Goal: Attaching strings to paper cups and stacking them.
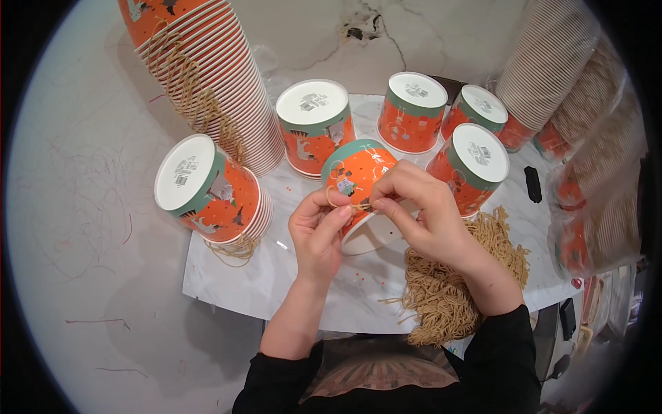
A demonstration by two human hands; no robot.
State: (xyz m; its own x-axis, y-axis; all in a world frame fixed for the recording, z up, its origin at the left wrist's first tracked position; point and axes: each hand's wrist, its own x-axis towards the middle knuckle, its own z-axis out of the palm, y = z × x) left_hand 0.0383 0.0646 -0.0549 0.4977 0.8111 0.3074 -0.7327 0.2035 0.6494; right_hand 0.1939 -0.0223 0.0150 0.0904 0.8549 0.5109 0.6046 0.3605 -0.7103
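A paper bucket (358, 164), orange with a green band and white inside, lies tilted on the table in front of me, its open mouth toward me. A thin tan cord (360, 206) runs between my fingertips against the bucket's side near the rim. My left hand (321, 231) pinches one part of the cord with thumb and forefinger. My right hand (429, 210) pinches it just to the right, with its palm over part of the rim. A heap of loose tan cords (441, 297) lies under and beside my right forearm.
Upturned buckets (314, 124) stand at the back of the marble-patterned table (276, 283). On the left are a short stack (234, 193) and a tall leaning stack (234, 90) with cords hanging. Bagged stacks (552, 62) rise at the right, near a small black object (532, 184).
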